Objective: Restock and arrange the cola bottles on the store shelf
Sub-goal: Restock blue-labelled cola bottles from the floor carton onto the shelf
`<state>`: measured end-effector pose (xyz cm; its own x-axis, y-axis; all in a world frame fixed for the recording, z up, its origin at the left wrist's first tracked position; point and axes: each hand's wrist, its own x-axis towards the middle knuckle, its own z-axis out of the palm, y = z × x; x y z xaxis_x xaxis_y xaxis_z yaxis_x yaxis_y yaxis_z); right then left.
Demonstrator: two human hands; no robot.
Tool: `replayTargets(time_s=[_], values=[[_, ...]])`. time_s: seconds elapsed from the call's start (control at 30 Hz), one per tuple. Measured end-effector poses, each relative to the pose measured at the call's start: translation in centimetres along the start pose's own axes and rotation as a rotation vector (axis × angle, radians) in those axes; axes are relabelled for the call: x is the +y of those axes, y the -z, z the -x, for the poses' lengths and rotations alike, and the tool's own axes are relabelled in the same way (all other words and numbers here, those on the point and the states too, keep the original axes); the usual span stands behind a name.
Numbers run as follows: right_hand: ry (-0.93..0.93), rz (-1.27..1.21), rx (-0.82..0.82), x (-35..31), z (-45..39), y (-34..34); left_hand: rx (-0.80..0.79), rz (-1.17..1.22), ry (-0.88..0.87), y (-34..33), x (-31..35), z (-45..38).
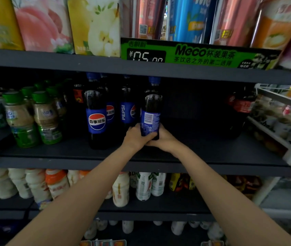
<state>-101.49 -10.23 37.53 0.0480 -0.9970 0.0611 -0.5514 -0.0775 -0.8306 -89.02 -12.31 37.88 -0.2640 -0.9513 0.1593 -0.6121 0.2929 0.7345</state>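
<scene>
A dark cola bottle [151, 110] with a blue label and blue cap stands upright on the middle shelf [203, 153], its barcode side facing me. My left hand [136, 137] and my right hand [162, 138] both grip its lower part, fingers wrapped around it from either side. To its left stand several more blue-labelled cola bottles, one at the front [96, 118] and another behind [128, 107]. A red-labelled cola bottle [239, 112] stands at the shelf's right end, in shadow.
Green-capped drink bottles [32, 118] fill the middle shelf's left side. A white wire basket [283, 118] of snacks juts in at the right. Juice cartons and cups line the upper shelf above a green price sign [199, 55]. White yoghurt-drink bottles [143, 185] stand on the lower shelf.
</scene>
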Motion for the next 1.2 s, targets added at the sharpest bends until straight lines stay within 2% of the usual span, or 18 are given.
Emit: replayTargets(time_s=[0.13,0.27,0.4,0.57,0.8,0.9,1.0,1.1,1.2], values=[[-0.03,-0.014,0.047,0.2,-0.9,-0.4,-0.121,0.083,0.09,0.2,0.2,-0.6],[-0.105,-0.012,0.094,-0.1,-1.8,-0.7,-0.045,0.226,0.127,0.0,0.8,-1.0],[-0.222,0.089,0.169,-0.8,-2.7,-1.4,0.099,0.078,0.148,-0.2,0.6,-1.1],[-0.311,0.256,0.291,-1.5,-3.9,-2.3,0.162,-0.005,0.096,0.2,-0.9,-1.1],[-0.354,0.14,0.376,-2.0,-4.4,-3.1,0.213,-0.093,-0.029,1.1,-2.5,0.6],[-0.261,0.001,0.588,-2.1,-3.6,-4.2,0.202,-0.178,-0.16,1.6,-3.2,1.9],[-0.026,-0.041,0.804,-3.5,-1.8,-6.1,0.23,-0.245,-0.298,2.5,-3.8,3.5],[0.272,-0.059,0.813,-6.7,-0.2,-9.1,0.301,-0.31,-0.415,4.4,-4.8,5.8],[0.498,-0.083,0.762,-11.1,0.6,-14.2,0.338,-0.284,-0.406,8.6,-8.7,9.3]])
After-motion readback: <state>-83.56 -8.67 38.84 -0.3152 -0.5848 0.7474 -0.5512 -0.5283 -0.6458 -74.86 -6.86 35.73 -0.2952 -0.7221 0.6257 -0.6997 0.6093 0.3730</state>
